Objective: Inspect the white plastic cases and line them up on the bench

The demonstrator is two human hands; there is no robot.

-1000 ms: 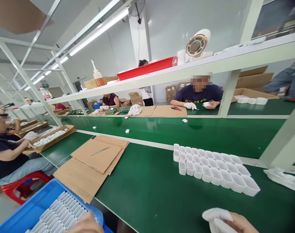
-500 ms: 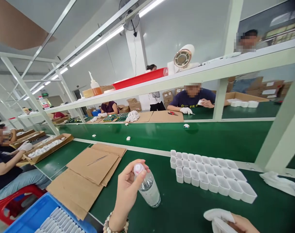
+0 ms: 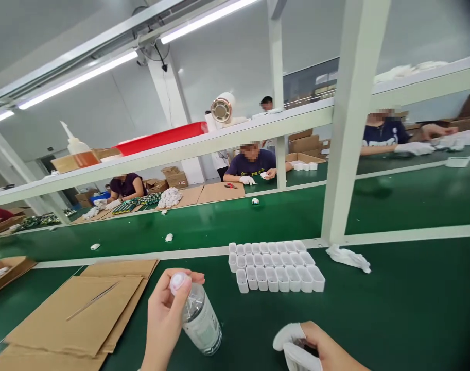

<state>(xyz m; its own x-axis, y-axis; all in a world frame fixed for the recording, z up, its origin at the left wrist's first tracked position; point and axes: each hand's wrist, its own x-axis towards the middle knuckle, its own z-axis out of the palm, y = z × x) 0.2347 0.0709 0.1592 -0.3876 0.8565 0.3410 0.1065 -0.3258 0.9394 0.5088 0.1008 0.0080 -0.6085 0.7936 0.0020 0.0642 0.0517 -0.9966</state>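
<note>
My left hand (image 3: 166, 314) is closed round the top of a clear bottle (image 3: 204, 324) with a pale label, its thumb and fingers at the pinkish-white cap (image 3: 179, 282). The bottle looks tilted; I cannot tell whether its base touches the green table. Lower right, my right hand (image 3: 310, 345) has white coverings on its thumb and forefinger. These are curled together at the tips, and nothing shows between them. Beyond both hands stand rows of small white open-topped cups (image 3: 273, 278), set close together. Brown cardboard sheets (image 3: 76, 309) lie left of the bottle, with tweezers (image 3: 91, 301) on top.
A crumpled white glove (image 3: 348, 258) lies by the shelf post (image 3: 346, 129). Behind the cups runs a green belt (image 3: 204, 221) carrying several small white pieces. Overhead, a shelf holds a red tray (image 3: 165, 138) and a squeeze bottle (image 3: 80, 150). Co-workers sit across the belt.
The view has swung to the right, so the cups, cardboard and shelf appear further left. My left hand still grips the bottle, and my right hand keeps its curled pose.
</note>
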